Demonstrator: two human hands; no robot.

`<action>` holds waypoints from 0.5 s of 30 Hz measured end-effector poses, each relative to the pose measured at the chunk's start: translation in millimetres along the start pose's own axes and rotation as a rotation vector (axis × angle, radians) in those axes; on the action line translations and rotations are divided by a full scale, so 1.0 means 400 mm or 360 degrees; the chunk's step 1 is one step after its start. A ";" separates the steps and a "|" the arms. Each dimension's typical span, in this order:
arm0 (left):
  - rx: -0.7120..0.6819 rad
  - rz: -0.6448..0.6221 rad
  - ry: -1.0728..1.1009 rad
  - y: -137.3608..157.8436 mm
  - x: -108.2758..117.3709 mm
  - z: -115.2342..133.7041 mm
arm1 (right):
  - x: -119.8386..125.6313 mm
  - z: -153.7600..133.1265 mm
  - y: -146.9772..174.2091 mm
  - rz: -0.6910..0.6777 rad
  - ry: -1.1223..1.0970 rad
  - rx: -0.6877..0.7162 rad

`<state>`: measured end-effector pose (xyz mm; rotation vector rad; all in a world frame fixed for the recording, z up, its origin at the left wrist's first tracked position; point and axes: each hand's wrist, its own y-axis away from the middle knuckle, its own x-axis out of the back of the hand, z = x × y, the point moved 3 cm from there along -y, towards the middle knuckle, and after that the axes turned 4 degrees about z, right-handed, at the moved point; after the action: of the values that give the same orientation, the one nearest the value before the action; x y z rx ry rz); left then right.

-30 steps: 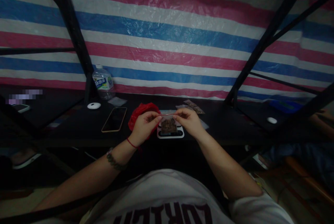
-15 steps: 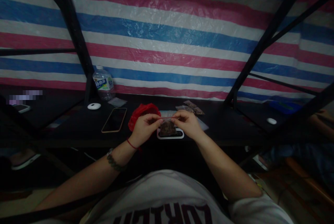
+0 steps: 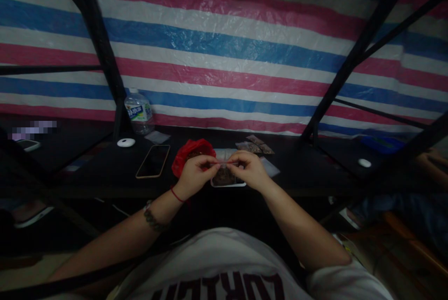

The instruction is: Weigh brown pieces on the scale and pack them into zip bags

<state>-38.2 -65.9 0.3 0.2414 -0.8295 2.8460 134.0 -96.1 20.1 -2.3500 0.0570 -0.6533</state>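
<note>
While the left hand pinched one end of the reddish top edge of a small plastic bag between thumb and fingers, the right hand pinched the other end in the same way, the two thumbs near each other. The bag, dark with its contents, was in front of the person and over a white scale, hiding most of it; whether its bottom touched the scale could not be told. A red cord and a beaded bracelet circled the left wrist. Just beyond the left hand sat a red plastic bag, its mouth open on brown stuff inside. Past the right hand lay a flat, pale sachet, and behind that a few filled packets lay close together. Farther left on the black tabletop were a phone with its dark screen up, a white rounded object, a clear packet and, behind them, an upright bottle beside a dark frame post. Well off to the right were a second white object, a blue tray and part of another person's arm. A striped sheet in pink, white and blue hung behind everything.
</note>
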 end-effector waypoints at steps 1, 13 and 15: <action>-0.0006 -0.0008 -0.0002 0.001 -0.001 0.000 | -0.002 -0.001 0.001 -0.0008 0.0005 0.0011; -0.0036 -0.0090 -0.0095 0.007 -0.009 -0.006 | -0.014 -0.002 0.008 -0.0044 -0.0008 -0.0002; -0.0058 -0.0102 -0.0132 0.008 -0.011 0.000 | -0.017 0.000 0.010 -0.0066 -0.0007 -0.0009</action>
<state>-34.6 -69.1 -2.5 0.3765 -0.8720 2.7752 128.5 -97.9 14.7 -2.3638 0.0086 -0.6686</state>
